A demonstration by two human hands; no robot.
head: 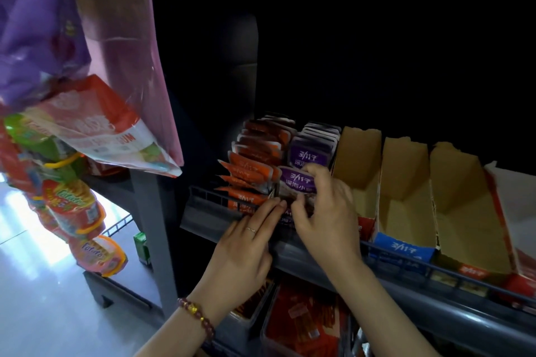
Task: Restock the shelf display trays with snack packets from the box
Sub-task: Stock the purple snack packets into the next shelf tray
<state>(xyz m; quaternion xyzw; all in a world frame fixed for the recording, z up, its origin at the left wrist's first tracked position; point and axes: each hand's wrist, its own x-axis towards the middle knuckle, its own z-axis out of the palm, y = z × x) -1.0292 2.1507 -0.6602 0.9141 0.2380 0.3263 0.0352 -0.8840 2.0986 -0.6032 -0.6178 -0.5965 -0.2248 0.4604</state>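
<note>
Right hand (324, 211) pinches a purple packet (294, 180) between thumb and curled fingers, at the front of the purple row (310, 151).
I read the left hand (246, 243) as flat, fingers straight, tips touching the front orange packet (246, 201). Bare cardboard trays (403, 182) stand just right of the purple row, behind the shelf rail (200, 217).

A: Where does the head camera look from?
B: From above, facing forward and down at the shelf (420, 301), whose edge slants down to the right.
A: How near?
B: Near. The left hand (246, 243) and right hand (326, 211) fill the lower middle, a purple packet (297, 180) sits about centre, cardboard trays (403, 171) run right, and hanging bags (87, 124) loom blurred at the upper left.
</note>
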